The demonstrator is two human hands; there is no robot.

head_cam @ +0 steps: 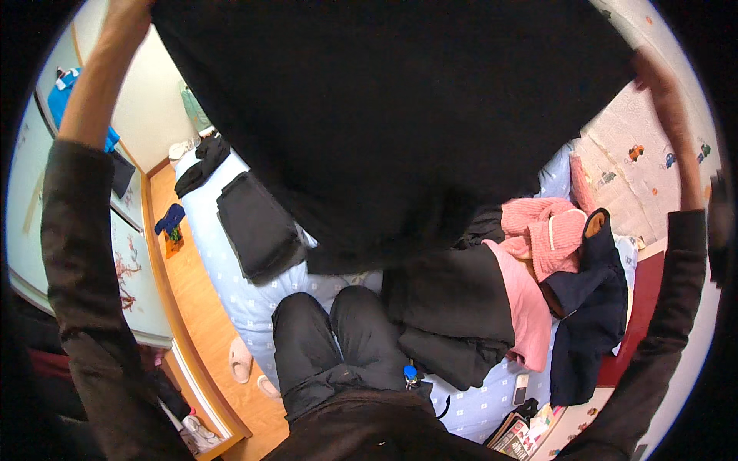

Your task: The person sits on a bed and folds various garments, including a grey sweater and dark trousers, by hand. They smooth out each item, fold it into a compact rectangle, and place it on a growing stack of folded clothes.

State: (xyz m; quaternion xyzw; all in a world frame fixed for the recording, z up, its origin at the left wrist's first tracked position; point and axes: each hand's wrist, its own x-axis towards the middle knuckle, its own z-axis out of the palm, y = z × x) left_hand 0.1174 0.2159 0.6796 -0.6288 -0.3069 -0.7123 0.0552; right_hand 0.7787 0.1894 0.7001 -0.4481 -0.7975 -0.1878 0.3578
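Observation:
A large black garment (392, 115) is held up and spread wide before me, hiding much of the bed. My left hand (134, 12) grips its upper left edge at the top rim of the view, partly cut off. On the far right my right hand (650, 72), somewhat blurred, holds the garment's other side. Below the cloth, a folded dark garment (259, 225) lies on the bed to the left. More dark clothing (450, 311) is heaped right of my knees, over a pink cloth (522, 311).
The blue bed sheet (253, 317) also carries a pink ribbed garment (556, 239), a navy garment (588, 322), a small white device (520, 389) and printed papers (513, 438). Slippers (240, 360) lie on the wooden floor; sliding wardrobe doors (132, 276) stand at left.

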